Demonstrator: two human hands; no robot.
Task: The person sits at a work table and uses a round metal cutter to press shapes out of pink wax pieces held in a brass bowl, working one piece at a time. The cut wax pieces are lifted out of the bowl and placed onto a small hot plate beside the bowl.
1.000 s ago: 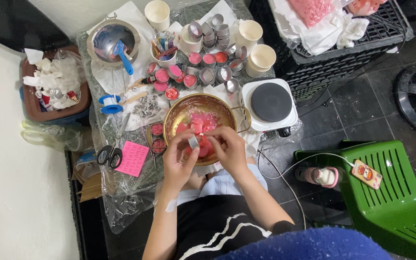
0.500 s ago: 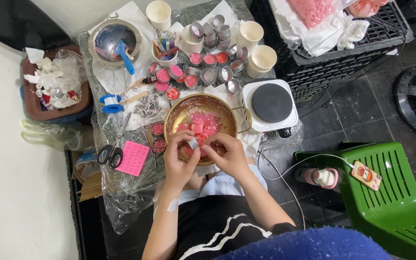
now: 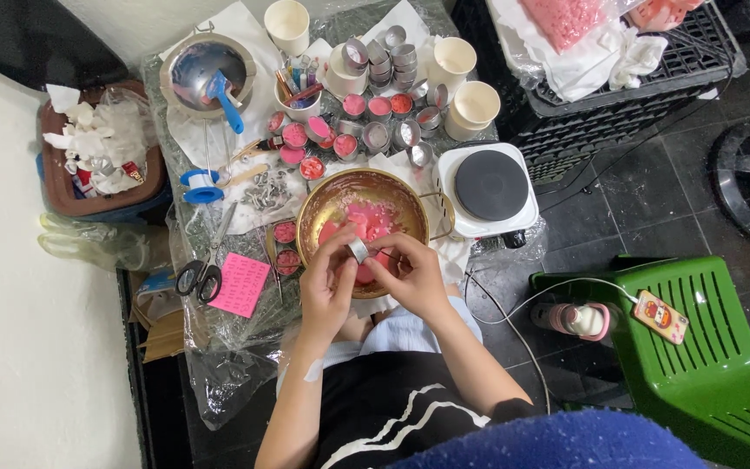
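The head view looks straight down on a person seated at a low, cluttered work surface, both hands meeting over a brass-coloured bowl (image 3: 340, 195) that holds pink wax pieces (image 3: 366, 221). The left hand (image 3: 327, 282) and the right hand (image 3: 410, 274) are both closed in a pinch around one small round metal cup (image 3: 358, 250), held just above the bowl's near rim, fingertips of both hands touching it. To do this step well, I judge the cup should stay directly over the bowl so anything pressed or scraped out of it drops in with the other pink pieces, with one hand steadying the thin wall while the other works; squeezing too hard would likely dent such light metal. More cups, some pink-filled (image 3: 366, 106) and some empty (image 3: 392, 52), stand in rows beyond the bowl, well apart from the hands. An electric hot plate (image 3: 490, 185) sits just right of the bowl, so the right forearm is best kept clear of it. Scissors (image 3: 200, 276) and a pink sticky pad (image 3: 238, 285) lie to the left, untouched.
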